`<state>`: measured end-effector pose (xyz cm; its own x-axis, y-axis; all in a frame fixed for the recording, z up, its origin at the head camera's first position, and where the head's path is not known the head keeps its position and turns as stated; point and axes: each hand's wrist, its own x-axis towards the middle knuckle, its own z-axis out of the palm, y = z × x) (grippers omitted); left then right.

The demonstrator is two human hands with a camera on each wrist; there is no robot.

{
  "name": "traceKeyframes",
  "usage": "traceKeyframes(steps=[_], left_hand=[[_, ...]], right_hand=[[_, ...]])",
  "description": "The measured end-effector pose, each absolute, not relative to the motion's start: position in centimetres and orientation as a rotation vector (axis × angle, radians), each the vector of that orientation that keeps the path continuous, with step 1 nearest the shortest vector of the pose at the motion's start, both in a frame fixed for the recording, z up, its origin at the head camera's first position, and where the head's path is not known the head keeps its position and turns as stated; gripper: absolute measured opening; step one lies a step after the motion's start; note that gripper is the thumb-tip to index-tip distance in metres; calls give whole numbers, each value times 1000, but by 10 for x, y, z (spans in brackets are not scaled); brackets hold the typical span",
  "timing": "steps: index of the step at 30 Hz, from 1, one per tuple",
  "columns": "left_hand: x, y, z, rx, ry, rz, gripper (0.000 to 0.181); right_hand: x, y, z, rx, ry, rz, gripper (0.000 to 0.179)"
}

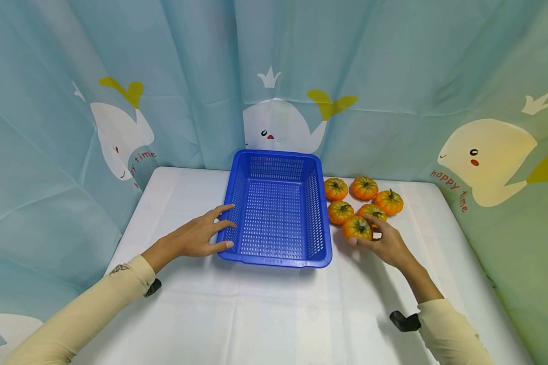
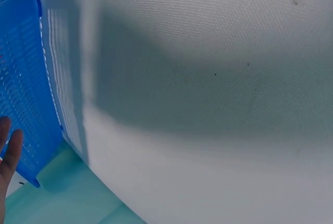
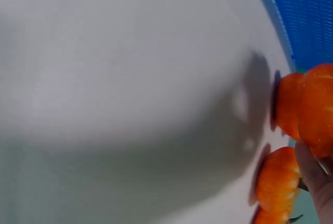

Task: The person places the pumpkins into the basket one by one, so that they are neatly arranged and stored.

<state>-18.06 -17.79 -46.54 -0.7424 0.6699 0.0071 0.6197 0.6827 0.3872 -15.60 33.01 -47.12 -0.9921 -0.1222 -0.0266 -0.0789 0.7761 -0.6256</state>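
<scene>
While the right hand (image 1: 389,247) pinches the front pumpkin (image 1: 357,229) right of the blue basket (image 1: 274,261), gripping its sides should avoid nudging the neighbouring pumpkins (image 1: 340,212); the left hand (image 1: 201,235), spread at the basket's left rim, can steady it.

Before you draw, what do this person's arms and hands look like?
Both sleeves are long and cream, the left with a dark mark near its end. A black piece juts out by each. The left hand and right hand are bare.
</scene>
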Motion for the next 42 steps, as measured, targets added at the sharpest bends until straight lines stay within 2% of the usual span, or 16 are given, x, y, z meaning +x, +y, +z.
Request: traceKeyframes(steps=[18, 34, 42], left_hand=[[-182, -176, -465, 1055, 2753, 547, 57], [-181, -176, -465, 1059, 2756, 537, 58], [-181, -175, -465, 1026, 2749, 544, 52]], right_hand=[[-162, 325, -434, -354, 2834, -1070, 79], [-164, 318, -413, -348, 2837, -1012, 81], [-165, 310, -405, -384, 2847, -1027, 78]])
